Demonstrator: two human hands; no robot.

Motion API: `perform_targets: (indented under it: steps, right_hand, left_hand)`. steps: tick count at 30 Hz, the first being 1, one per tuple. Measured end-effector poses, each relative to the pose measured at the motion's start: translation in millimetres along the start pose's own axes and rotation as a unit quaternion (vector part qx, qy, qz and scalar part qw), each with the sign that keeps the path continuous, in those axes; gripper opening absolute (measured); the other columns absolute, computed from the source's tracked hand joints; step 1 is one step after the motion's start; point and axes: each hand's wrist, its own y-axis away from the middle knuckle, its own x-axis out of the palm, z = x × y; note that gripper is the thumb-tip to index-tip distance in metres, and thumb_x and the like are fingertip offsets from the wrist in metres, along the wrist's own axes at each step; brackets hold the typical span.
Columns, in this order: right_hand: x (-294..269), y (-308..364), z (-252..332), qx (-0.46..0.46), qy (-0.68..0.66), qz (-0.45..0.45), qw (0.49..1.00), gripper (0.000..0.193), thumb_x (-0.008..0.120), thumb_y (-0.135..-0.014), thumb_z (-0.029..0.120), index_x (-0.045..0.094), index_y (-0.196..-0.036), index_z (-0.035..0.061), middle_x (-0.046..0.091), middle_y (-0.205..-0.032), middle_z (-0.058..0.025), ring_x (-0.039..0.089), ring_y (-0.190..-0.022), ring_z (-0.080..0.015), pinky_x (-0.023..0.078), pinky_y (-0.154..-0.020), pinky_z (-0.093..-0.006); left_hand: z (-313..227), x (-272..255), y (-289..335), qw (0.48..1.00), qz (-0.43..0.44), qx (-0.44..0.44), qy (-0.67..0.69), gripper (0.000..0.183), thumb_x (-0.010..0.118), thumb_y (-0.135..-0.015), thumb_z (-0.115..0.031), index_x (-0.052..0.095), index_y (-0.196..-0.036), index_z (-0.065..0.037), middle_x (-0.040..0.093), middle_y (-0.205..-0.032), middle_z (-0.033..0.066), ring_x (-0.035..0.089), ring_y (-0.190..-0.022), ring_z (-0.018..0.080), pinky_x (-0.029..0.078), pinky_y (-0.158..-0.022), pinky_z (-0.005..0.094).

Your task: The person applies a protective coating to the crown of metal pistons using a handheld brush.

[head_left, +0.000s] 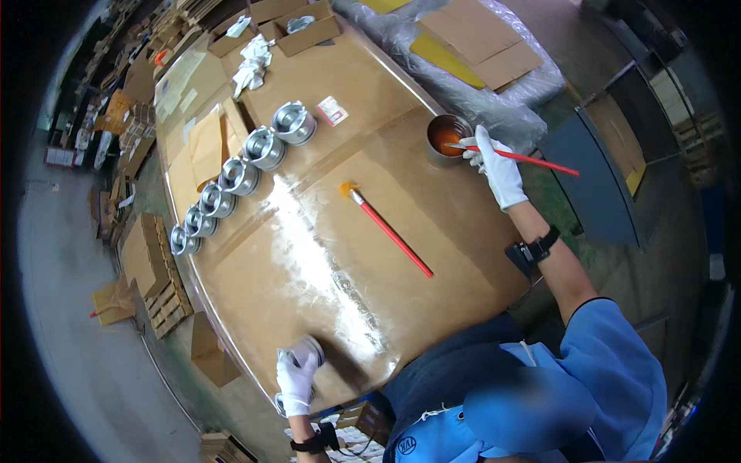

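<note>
My right hand (498, 170), in a white glove, is closed on a thin brush with a red handle (544, 163). The brush's front end reaches into a metal can (445, 160) holding amber liquid, so its bristles are hidden. Near the table's front left edge, my gloved left hand (295, 383) is wrapped round a grey metal cylinder (310, 349), slightly blurred. A second paintbrush (395, 238), red-handled with orange-stained bristles, lies mid-table. Along the far left side stands a slanting row of several silvery metal cylinders (239, 176) with open tops.
Brown paper (370, 297) covers the table. At its far end are open cardboard boxes (309, 29) and crumpled white cloths (252, 63); a small red-and-white label (332, 111) lies near the row. Beyond the right edge sits a plastic-wrapped stack (525, 69) topped with cardboard. Pallets (168, 307) stand left.
</note>
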Motion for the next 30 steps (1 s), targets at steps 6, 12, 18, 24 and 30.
perform_targets:
  steps: [6, 12, 18, 24, 30]
  right_hand:
    - [49.9, 89.4, 43.6, 0.035, -0.019, 0.114, 0.993, 0.052, 0.054, -0.105, 0.05, 0.074, -0.091, 0.0042, 0.073, -0.08, -0.0065, 0.065, -0.069, -0.0091, 0.049, -0.067, -0.0241]
    - [87.1, 157.4, 60.8, -0.083, -0.027, 0.27, 0.959, 0.054, 0.051, -0.109, 0.039, 0.07, -0.085, -0.0056, 0.075, -0.083, -0.0146, 0.072, -0.076, -0.02, 0.057, -0.075, -0.0318]
    - [94.6, 148.7, 60.0, 0.014, -0.02, 0.214, 0.977, 0.062, 0.051, -0.106, 0.05, 0.074, -0.085, -0.0035, 0.075, -0.078, -0.0123, 0.072, -0.073, -0.0186, 0.057, -0.073, -0.0298]
    - [95.9, 121.5, 56.3, 0.081, -0.055, 0.194, 0.976, 0.056, 0.055, -0.106, 0.045, 0.073, -0.081, -0.0019, 0.073, -0.075, -0.0108, 0.069, -0.067, -0.0143, 0.056, -0.069, -0.0271]
    - [95.6, 100.5, 51.2, 0.049, -0.068, 0.261, 0.962, 0.057, 0.056, -0.105, 0.045, 0.07, -0.072, 0.0009, 0.071, -0.068, -0.0069, 0.065, -0.063, -0.0123, 0.051, -0.064, -0.0288]
  left_hand:
    - [-82.0, 40.3, -29.0, 0.8, 0.027, 0.014, 0.6, 0.039, 0.062, -0.103, -0.027, 0.061, -0.133, -0.002, 0.064, -0.126, 0.0035, 0.06, -0.112, 0.0137, 0.049, -0.097, 0.0334]
    - [-179.2, 83.1, -59.5, 0.486, 0.131, -0.091, 0.859, 0.056, 0.058, -0.104, -0.037, 0.044, -0.149, -0.007, 0.058, -0.143, 0.0128, 0.061, -0.125, 0.0268, 0.052, -0.106, 0.0423]
    - [-188.3, 92.9, -60.2, 0.406, 0.154, -0.098, 0.895, 0.052, 0.049, -0.108, -0.038, 0.045, -0.149, -0.008, 0.056, -0.145, 0.0142, 0.06, -0.127, 0.0295, 0.053, -0.105, 0.0459]
    - [-177.5, 70.3, -63.5, 0.382, 0.197, -0.136, 0.893, 0.049, 0.045, -0.109, -0.039, 0.05, -0.145, -0.006, 0.058, -0.145, 0.014, 0.059, -0.129, 0.0304, 0.052, -0.108, 0.0476]
    - [-196.2, 10.5, -73.0, 0.853, 0.264, 0.042, 0.447, 0.041, 0.077, -0.091, -0.028, 0.069, -0.12, 0.0, 0.075, -0.107, 0.0107, 0.073, -0.098, 0.0217, 0.058, -0.084, 0.0362]
